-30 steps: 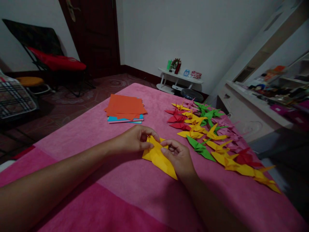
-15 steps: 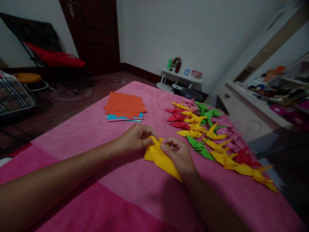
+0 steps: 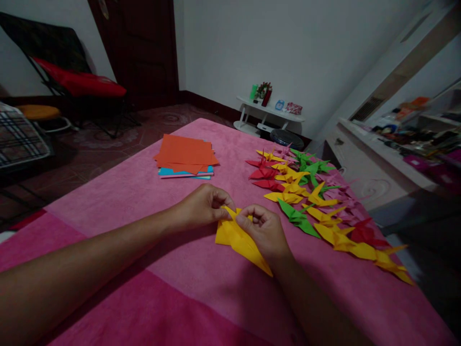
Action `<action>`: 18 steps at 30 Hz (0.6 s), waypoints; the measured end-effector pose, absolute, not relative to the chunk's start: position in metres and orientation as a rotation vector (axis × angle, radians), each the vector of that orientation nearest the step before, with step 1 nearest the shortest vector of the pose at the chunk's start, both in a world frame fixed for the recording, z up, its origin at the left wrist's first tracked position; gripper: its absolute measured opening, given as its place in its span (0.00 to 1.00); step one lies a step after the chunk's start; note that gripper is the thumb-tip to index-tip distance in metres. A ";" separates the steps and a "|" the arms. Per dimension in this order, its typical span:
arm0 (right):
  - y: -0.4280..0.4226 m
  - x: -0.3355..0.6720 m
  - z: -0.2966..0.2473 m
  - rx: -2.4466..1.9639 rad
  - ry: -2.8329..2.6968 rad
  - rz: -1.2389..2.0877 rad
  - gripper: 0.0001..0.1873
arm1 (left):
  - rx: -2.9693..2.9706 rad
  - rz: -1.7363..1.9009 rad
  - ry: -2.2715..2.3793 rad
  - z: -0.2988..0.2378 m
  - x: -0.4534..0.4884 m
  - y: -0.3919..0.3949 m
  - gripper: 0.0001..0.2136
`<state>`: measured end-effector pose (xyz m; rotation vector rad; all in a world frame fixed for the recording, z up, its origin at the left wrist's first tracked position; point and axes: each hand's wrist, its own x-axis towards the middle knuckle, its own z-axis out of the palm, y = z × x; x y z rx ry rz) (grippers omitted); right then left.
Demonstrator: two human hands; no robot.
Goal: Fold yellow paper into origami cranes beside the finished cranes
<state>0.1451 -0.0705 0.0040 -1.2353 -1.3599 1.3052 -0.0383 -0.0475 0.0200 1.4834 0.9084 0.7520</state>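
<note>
A partly folded piece of yellow origami paper (image 3: 239,238) is held just above the pink cloth (image 3: 144,192), one pointed flap slanting down to the right. My left hand (image 3: 207,206) pinches its upper left edge between thumb and fingers. On the upper right, my right hand (image 3: 261,228) is closed on the same paper, its thumb pressing near the top folds. The fingertips hide part of the folds there. Close by on the right lies a green paper crane (image 3: 298,218).
A stack of coloured paper with orange sheets (image 3: 185,151) on top lies beyond my left hand. Rows of folded cranes, among them yellow ones (image 3: 333,236) and red ones (image 3: 264,174), line the right side. A white shelf (image 3: 270,110) and a red chair (image 3: 82,84) stand farther off.
Both hands keep their hold on the yellow paper. My right thumb has shifted slightly left along the folds. The camera's view has tilted a little.
</note>
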 end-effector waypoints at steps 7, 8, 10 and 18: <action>-0.072 0.146 0.004 -1.258 -1.475 1.218 0.11 | 1.556 0.759 0.984 0.019 -0.038 -0.051 0.03; -0.072 0.147 0.004 -1.255 -1.490 1.207 0.11 | 1.554 0.760 0.983 0.019 -0.038 -0.051 0.04; -0.071 0.149 0.003 -1.250 -1.512 1.194 0.12 | 1.543 0.751 0.975 0.019 -0.038 -0.050 0.05; -0.071 0.151 0.000 -1.253 -1.515 1.191 0.13 | 1.412 0.737 0.942 0.019 -0.039 -0.047 0.08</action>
